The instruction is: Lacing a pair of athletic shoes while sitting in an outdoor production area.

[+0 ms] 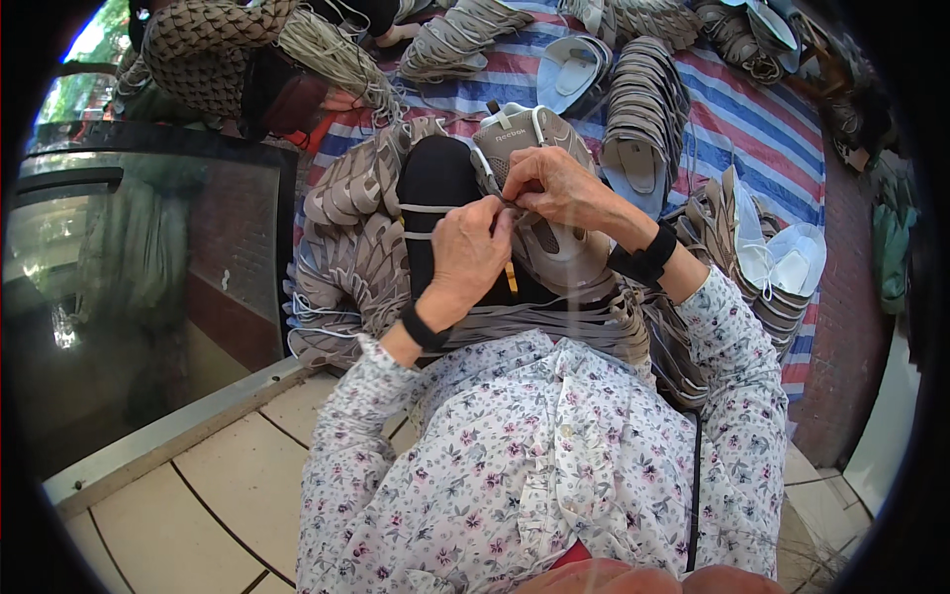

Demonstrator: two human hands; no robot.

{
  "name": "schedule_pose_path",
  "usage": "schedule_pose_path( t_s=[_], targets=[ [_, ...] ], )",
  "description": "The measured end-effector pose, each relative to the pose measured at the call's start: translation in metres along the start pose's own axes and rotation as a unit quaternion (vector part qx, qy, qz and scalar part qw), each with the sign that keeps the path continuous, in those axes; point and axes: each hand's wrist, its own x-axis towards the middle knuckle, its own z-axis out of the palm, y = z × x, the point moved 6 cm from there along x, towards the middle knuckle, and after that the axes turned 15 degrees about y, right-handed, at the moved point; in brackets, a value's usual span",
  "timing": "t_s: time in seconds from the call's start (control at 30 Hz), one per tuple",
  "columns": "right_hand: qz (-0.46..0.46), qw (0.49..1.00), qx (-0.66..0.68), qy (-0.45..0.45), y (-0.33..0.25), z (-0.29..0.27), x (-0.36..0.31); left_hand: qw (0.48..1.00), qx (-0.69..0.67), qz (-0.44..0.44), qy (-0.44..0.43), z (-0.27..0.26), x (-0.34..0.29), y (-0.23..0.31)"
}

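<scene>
A grey-beige shoe upper (566,265) with mesh and a white lace lies over my lap. My left hand (467,252) is closed, thumb and fingertips pinching the upper's edge near its middle. Meeting it there, my right hand (566,188) bends over the upper with its fingers pinched on the same edge. The fingertips nearly touch, and whatever thin lace lies between them is too small to make out. Two pale laces (424,237) cross my black-clad leg (437,178) beside the left hand.
Nested stacks of shoe uppers (351,257) crowd my left side. More stacks (643,109) stand ahead and to the right (782,262) on a striped plastic sheet (727,148). A bundle of pale laces (332,59) hangs at far left, above a dark glass-fronted cabinet (148,257).
</scene>
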Motion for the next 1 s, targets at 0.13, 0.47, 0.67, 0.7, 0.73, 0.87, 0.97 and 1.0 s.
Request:
schedule_pose_path(
  t_s=[0.13,0.47,0.67,0.7,0.73,0.87,0.97,1.0],
  targets=[
    [-0.017,1.000,0.008,0.010,0.000,-0.002,-0.003,0.990,-0.026,0.135,0.039,-0.035,0.027,0.020],
    [-0.022,0.998,-0.060,0.001,-0.012,-0.003,-0.010,0.951,-0.154,0.147,-0.223,-0.008,0.038,-0.003],
    [-0.088,0.988,-0.119,-0.047,-0.010,0.007,-0.006,0.958,-0.194,0.132,-0.165,0.000,0.028,-0.007],
    [-0.088,0.987,-0.120,-0.051,-0.012,0.007,-0.005,0.958,-0.197,0.142,-0.153,-0.001,0.027,-0.007],
    [-0.086,0.984,-0.139,-0.069,-0.013,0.009,-0.004,0.958,-0.200,0.153,-0.140,-0.002,0.026,-0.006],
    [-0.126,0.967,-0.196,-0.100,-0.025,0.014,-0.007,0.960,-0.208,0.137,-0.128,-0.002,0.021,-0.007],
    [-0.096,0.964,-0.213,-0.130,-0.032,0.012,-0.008,0.959,-0.223,0.122,-0.123,-0.001,0.018,-0.008],
    [-0.096,0.963,-0.213,-0.131,-0.031,0.012,-0.009,0.957,-0.232,0.129,-0.115,-0.001,0.019,-0.007]
  ],
)
